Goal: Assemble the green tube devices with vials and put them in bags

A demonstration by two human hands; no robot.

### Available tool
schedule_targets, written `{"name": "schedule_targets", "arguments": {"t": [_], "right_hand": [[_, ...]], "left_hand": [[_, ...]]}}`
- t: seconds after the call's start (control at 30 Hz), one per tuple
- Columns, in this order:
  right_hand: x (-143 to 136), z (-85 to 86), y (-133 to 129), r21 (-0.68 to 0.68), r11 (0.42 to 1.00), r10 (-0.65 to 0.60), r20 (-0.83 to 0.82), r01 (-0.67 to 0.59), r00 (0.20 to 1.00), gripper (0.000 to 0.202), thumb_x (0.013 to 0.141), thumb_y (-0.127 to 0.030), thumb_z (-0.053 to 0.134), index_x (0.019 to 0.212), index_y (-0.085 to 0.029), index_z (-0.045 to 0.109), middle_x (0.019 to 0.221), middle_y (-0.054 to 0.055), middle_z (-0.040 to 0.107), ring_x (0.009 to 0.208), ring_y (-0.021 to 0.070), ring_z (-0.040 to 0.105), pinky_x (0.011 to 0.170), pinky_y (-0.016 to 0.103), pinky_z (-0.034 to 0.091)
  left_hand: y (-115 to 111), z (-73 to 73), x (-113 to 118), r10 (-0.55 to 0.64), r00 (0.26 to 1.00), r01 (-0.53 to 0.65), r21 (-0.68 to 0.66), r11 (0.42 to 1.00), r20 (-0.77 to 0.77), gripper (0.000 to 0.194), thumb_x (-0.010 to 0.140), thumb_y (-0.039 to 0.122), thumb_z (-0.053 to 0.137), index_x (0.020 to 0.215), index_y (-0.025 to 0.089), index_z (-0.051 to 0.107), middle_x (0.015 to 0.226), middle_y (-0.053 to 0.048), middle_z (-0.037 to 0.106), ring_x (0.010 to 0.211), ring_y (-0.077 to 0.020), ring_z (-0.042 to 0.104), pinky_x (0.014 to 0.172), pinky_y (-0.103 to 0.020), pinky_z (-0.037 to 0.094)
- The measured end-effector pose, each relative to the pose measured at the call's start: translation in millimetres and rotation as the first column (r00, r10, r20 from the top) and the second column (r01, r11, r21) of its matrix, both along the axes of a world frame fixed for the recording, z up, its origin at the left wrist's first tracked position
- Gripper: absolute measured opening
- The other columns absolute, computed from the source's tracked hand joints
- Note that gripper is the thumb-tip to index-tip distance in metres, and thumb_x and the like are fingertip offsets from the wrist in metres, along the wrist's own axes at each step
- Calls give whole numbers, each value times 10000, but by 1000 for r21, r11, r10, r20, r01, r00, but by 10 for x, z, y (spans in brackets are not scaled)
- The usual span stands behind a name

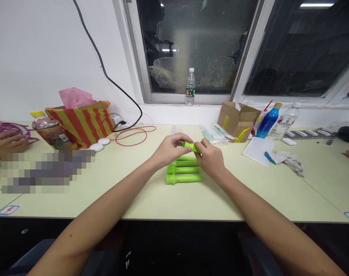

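Both of my hands meet over the middle of the table (pixel 151 195), on one bright green plastic piece (pixel 188 145). My left hand (pixel 172 149) grips its wider left end between thumb and fingers. Wrapped round the right end is my right hand (pixel 210 157), which hides much of that part. Just below the hands, several green tubes (pixel 187 178) lie side by side on the table, with their threaded, flanged ends to the left. My hands partly cover the farther tubes.
A striped bag (pixel 88 124) and a tea bottle (pixel 52 132) stand at left, near a red cable (pixel 131 143). At right are a cardboard box (pixel 236 124), a blue bottle (pixel 268 122) and a glove (pixel 289 161). Other people's hands show at both edges.
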State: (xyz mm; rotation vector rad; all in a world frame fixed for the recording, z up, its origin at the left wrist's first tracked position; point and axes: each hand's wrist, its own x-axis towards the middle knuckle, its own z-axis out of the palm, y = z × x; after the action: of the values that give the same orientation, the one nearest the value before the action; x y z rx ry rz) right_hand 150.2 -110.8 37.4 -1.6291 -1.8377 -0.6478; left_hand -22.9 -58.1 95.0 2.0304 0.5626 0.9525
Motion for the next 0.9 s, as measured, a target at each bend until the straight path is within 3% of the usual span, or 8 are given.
{"name": "schedule_targets", "arguments": {"t": [0.13, 0.27, 0.33, 0.5, 0.6, 0.73, 0.9], "right_hand": [[27, 12, 0, -32, 999, 9, -13, -10, 1000, 197, 920, -228, 457, 961, -202, 648, 854, 51, 569, 647, 162, 484, 548, 292, 235], [-22, 57, -30, 5, 1000, 23, -61, -22, 998, 297, 924, -360, 474, 1105, -192, 638, 892, 62, 560, 688, 179, 507, 572, 289, 295], [-50, 76, -44, 22, 998, 66, -68, -64, 996, 377, 911, -353, 482, 1221, -170, 594, 942, 80, 555, 740, 196, 522, 619, 299, 351], [-44, 74, -42, 10, 983, 183, -63, -183, 981, 426, 927, -249, 445, 1327, -125, 521, 1001, 115, 551, 834, 224, 530, 701, 332, 417], [-14, 42, -24, 15, 976, 217, -91, -217, 972, 397, 936, -224, 434, 1312, -138, 528, 995, 114, 550, 846, 225, 528, 716, 334, 430], [0, 35, -9, 32, 964, 265, -220, -265, 939, 348, 934, -250, 460, 1253, -159, 564, 971, 94, 538, 813, 205, 527, 714, 319, 434], [37, 117, -15, -22, 870, 429, -458, -493, 778, 207, 932, -326, 497, 869, -181, 631, 777, 28, 506, 749, 175, 509, 695, 298, 413]], "left_hand": [[-73, 4, 27, -12, 1000, 10, 95, 995, 15, 197, 782, 257, 652, 955, 199, 728, 1060, -74, 654, 999, -189, 591, 871, -312, 456], [-73, 10, 22, 26, 999, -26, 0, 1000, 40, 226, 807, 280, 611, 987, 184, 708, 1093, -78, 659, 913, -169, 612, 789, -290, 491], [-51, 0, 13, 81, 995, -76, -74, 994, 59, 247, 796, 278, 608, 1011, 175, 672, 1080, -74, 661, 829, -149, 622, 690, -265, 494], [-23, -62, 8, 148, 989, -146, -142, 979, 3, 249, 797, 317, 612, 1002, 176, 610, 672, -11, 603, 631, -153, 620, 512, -235, 432], [-24, -78, 9, 149, 989, -149, -101, 984, -2, 239, 804, 326, 617, 997, 187, 618, 582, 22, 528, 574, -139, 586, 525, -240, 436], [5, -46, -14, 74, 997, -73, -76, 994, 4, 281, 802, 348, 646, 1031, 187, 630, 707, 0, 572, 620, -121, 578, 576, -246, 455], [77, -30, -52, -98, 995, 98, -135, 986, 7, 373, 772, 355, 712, 1081, 165, 623, 826, -23, 597, 725, -122, 578, 644, -248, 462]]}}
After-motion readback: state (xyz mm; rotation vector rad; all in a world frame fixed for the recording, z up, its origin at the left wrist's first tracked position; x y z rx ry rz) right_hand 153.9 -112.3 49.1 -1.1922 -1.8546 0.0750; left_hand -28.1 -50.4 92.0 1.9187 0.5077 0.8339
